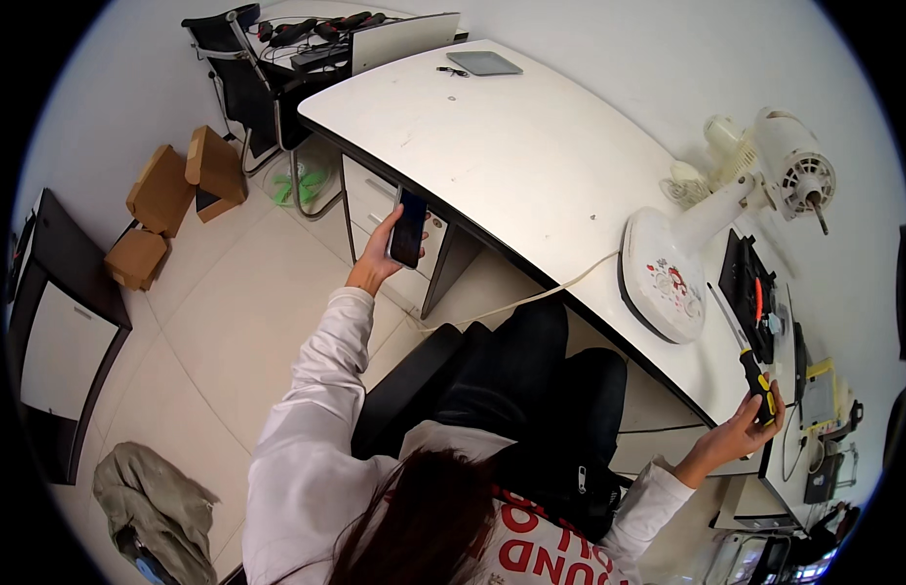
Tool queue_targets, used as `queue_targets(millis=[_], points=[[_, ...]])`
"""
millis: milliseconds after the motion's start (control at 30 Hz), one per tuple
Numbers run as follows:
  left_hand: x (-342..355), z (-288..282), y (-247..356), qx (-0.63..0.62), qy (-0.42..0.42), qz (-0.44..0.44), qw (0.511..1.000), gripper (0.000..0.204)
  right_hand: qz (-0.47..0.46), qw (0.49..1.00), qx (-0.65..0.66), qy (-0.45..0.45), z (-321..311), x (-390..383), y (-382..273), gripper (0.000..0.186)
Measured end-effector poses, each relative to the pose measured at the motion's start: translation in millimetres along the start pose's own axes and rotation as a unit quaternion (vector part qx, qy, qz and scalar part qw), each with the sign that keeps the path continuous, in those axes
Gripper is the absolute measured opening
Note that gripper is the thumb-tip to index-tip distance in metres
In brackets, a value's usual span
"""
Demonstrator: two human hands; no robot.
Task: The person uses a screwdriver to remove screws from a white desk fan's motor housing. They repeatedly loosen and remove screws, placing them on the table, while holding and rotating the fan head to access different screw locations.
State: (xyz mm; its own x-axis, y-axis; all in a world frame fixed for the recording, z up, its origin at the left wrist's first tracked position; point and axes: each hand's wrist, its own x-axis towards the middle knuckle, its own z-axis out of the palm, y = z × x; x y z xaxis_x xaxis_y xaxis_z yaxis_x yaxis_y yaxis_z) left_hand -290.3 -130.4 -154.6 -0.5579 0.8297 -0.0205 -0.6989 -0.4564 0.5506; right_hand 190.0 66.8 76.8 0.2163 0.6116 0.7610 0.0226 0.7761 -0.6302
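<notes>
White plastic is making up the body of the fan (666,283), which, in the head view, is standing on the desk (472,146) toward the person's right. Its motor (792,161) is showing at the top of the neck, with a bare shaft (817,210) sticking out and neither blades nor cage sitting on it. From this, the fan seems to be partly stripped; the motor, neck and base appear to be remaining joined, so that part looks undone. Green blades (312,179) are lying on the floor by the chair (240,83), though whether they are belonging to this fan is impossible to tell.

The left hand (377,255) is gripping a phone (408,229) beside the desk's front edge. The right hand (734,439) is grasping a yellow-and-black screwdriver (755,382) by its handle, its blade pointing up toward the fan base, apart from the motor.

Behind the screwdriver, a black tool case (734,278) is lying on the desk, holding a red-handled tool (759,298) among smaller pieces too unclear to name. Cardboard boxes (158,190) are resting by the wall, their contents not showing. Drawers (373,198) under the desk are hiding whatever they are keeping.
</notes>
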Motion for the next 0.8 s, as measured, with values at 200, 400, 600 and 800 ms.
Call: queue_targets(millis=[200, 400, 600, 800], points=[[1, 2, -2, 0.084, 0.047, -0.014, 0.995, 0.043, -0.002, 1.0, 0.027, 0.003, -3, 3, 7, 0.029], [33, 21, -7, 0.426, 0.164, 0.138, 0.879, 0.069, 0.019, 0.999, 0.024, 0.024, -4, 7, 9, 0.027], [120, -86, 5, 0.788, 0.095, 0.427, 0.433, 0.046, 0.074, 0.99, 0.116, 0.033, -4, 26, 25, 0.034], [155, -62, 2, 0.814, 0.187, 0.331, 0.439, 0.047, 0.08, 0.99, 0.082, 0.084, -38, 40, 28, 0.034]])
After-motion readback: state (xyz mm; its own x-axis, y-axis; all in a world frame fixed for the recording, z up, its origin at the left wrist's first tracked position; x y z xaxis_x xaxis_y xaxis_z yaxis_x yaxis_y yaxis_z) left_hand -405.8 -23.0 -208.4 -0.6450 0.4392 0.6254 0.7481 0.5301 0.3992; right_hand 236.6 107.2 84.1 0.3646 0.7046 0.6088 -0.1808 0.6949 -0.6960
